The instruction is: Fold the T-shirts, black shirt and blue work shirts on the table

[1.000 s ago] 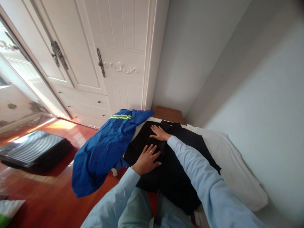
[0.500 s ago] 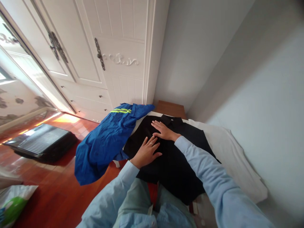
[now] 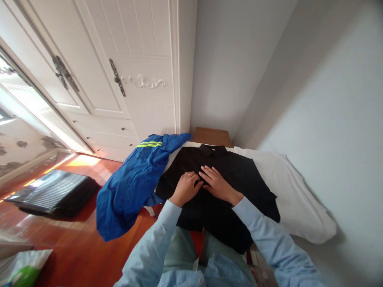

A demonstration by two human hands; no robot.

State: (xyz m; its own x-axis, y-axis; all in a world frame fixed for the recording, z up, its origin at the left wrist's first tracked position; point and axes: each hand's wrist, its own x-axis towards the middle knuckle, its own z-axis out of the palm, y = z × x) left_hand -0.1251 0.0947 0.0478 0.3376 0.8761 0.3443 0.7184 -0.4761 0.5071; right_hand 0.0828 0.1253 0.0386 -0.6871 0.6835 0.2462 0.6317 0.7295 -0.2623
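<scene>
Ahead of the hands and to their left stands a white wardrobe (image 3: 143,40) (dark ornate handles); a black ribbed case (image 3: 56,193) lies left on the reddish floor (image 3: 74,251).

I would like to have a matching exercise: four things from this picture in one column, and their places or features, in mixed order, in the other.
Things:
1. Blue garment
2. Black shirt
3. White cloth
4. Ribbed case

Places or features:
A. Lies under the left hand and right hand
B. Lies on the reddish floor
C. Lies nearest the grey wall
D. Has yellow-green stripes

Right pairs: 1-D, 2-A, 3-C, 4-B
</scene>
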